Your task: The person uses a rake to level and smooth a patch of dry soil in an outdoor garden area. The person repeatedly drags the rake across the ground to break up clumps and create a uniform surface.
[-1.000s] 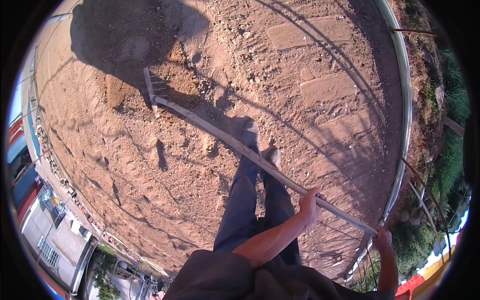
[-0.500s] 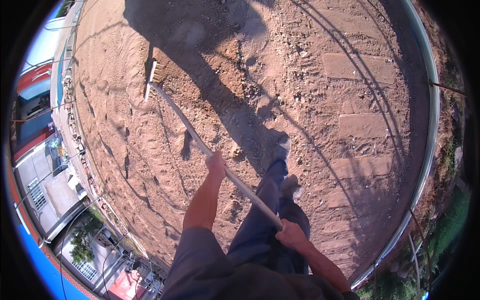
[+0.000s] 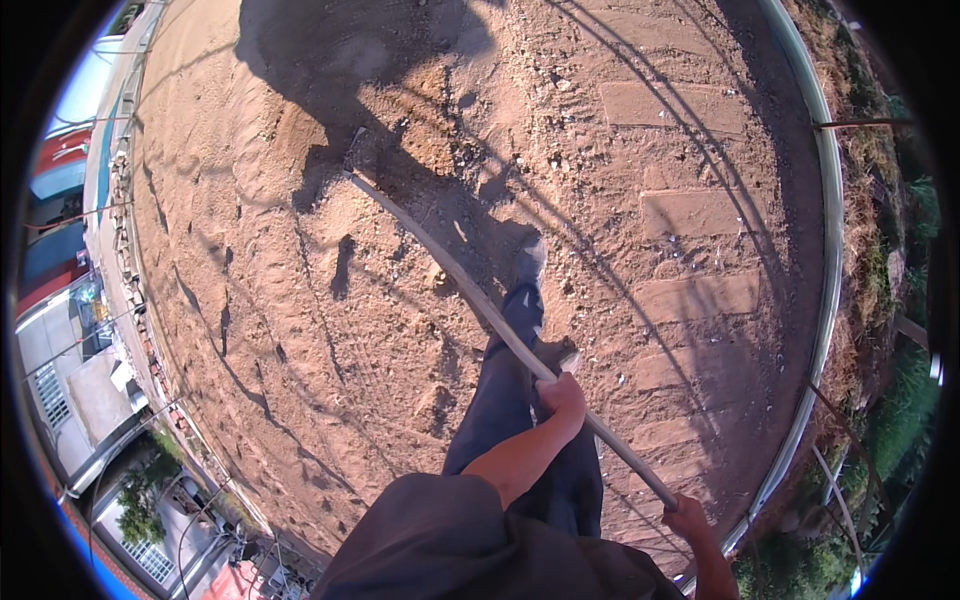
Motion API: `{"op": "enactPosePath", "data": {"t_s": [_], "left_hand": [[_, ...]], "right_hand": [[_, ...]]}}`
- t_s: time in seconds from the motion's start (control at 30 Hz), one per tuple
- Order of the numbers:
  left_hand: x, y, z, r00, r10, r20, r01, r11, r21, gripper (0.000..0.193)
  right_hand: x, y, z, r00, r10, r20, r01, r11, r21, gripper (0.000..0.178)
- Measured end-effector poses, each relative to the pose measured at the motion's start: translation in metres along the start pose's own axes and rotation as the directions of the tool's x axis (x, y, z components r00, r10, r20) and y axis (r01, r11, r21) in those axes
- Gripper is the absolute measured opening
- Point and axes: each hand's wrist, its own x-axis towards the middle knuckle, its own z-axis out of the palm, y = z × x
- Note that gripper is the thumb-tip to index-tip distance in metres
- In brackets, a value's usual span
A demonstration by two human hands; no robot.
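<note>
The fingers of your left hand grasp the rake mid-handle; those of your right hand grip its end nearer the pale curb. Its far end appears at the soil, well left of the curb. Surface there lies lumpy: raking judged unfinished; completed extent undeterminable.

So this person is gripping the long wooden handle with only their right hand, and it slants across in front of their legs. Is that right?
Not only the right hand: the head view shows the left hand gripping the long wooden handle too. It does slant across in front of their legs.
</note>
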Motion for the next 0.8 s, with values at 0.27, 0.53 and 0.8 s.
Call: {"op": "enactPosePath", "data": {"t_s": [0.27, 0.53, 0.8], "left_hand": [[-0.146, -0.112, -0.036, 0.624, -0.346, 0.7, 0.436, 0.898, 0.055, 0.022], [-0.155, -0.114, -0.049, 0.401, -0.302, 0.865, 0.768, 0.625, -0.138, 0.027], [-0.023, -0.076, -0.044, 0.541, -0.212, 0.814, 0.695, 0.658, -0.291, 0.026]], "right_hand": [[-0.116, 0.179, 0.048, 0.929, 0.052, -0.366, -0.127, 0.975, -0.183, 0.017], [-0.179, 0.233, 0.037, 0.872, 0.075, -0.483, -0.236, 0.93, -0.282, 0.013], [-0.08, 0.149, 0.047, 0.959, -0.034, -0.281, -0.048, 0.959, -0.281, 0.014]]}}
